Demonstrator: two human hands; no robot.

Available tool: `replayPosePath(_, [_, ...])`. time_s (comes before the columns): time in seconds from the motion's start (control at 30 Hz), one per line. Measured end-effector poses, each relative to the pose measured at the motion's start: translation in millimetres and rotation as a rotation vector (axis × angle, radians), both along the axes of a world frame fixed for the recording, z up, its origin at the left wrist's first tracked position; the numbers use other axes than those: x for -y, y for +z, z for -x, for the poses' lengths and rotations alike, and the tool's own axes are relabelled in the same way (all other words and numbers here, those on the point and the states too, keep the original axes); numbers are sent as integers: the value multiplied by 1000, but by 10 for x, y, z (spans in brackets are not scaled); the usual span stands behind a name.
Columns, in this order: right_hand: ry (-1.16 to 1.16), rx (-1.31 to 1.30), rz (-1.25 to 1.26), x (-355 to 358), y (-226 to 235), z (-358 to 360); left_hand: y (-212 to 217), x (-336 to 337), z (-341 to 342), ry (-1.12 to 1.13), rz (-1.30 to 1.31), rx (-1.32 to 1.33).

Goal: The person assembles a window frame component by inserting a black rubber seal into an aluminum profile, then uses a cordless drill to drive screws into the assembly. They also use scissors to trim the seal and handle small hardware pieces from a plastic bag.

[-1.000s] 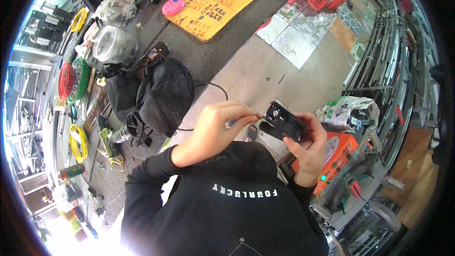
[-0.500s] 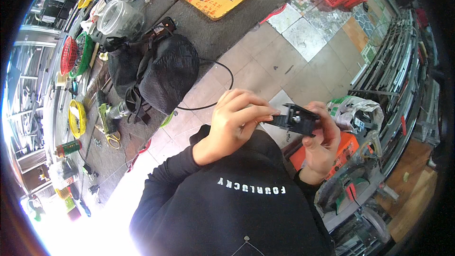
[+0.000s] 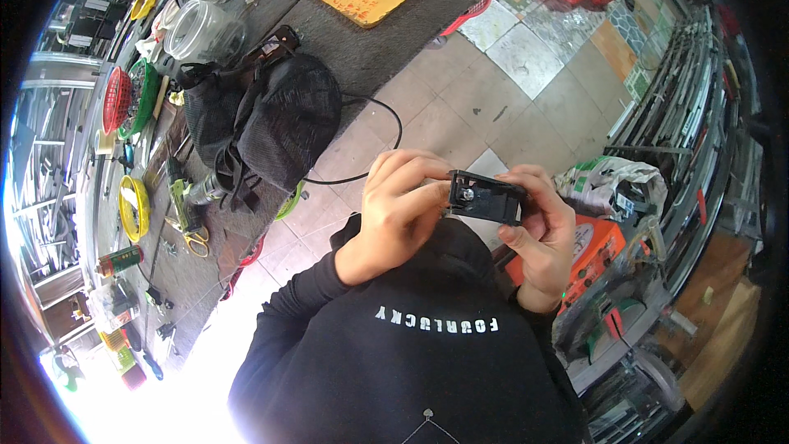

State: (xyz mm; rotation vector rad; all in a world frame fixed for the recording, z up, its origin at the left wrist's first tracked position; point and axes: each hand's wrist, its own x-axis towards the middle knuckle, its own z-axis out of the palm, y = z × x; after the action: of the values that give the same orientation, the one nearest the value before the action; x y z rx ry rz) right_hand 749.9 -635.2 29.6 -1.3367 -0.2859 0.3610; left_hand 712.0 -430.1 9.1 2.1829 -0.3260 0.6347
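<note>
Between my hands, in front of my chest, is a small black box-shaped housing [image 3: 498,204] with an open side and a shiny metal piece inside near its left end. My right hand [image 3: 544,238] grips its right end, thumb below and fingers behind. My left hand [image 3: 404,212] is closed at the left end, with its fingertips against the housing. Whether those fingers also pinch a smaller piece is hidden.
On the dark bench to the left lie a black mesh bag [image 3: 288,123], a clear tub [image 3: 201,31], a green drill [image 3: 187,196] and a yellow basket [image 3: 134,208]. At right are an orange box [image 3: 585,255], a white sack [image 3: 616,189], a cutting saw [image 3: 612,333] and metal bars [image 3: 670,107].
The black housing has turned, so its open side and the metal piece now show more. Both hands have shifted slightly; the ridged black piece seen earlier by my left fingertips no longer shows.
</note>
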Motion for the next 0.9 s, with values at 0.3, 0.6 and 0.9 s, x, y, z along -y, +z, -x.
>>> replayPosePath(0.3, [38, 13, 82, -31, -21, 19, -20, -16, 47, -19, 20, -11])
replayPosePath(0.6, [101, 101, 258, -43, -38, 48, -78, -27, 122, 4, 147, -81])
replayPosePath(0.9, [137, 178, 290, -64, -68, 34, -103, -113, 62, -187, 205, -63])
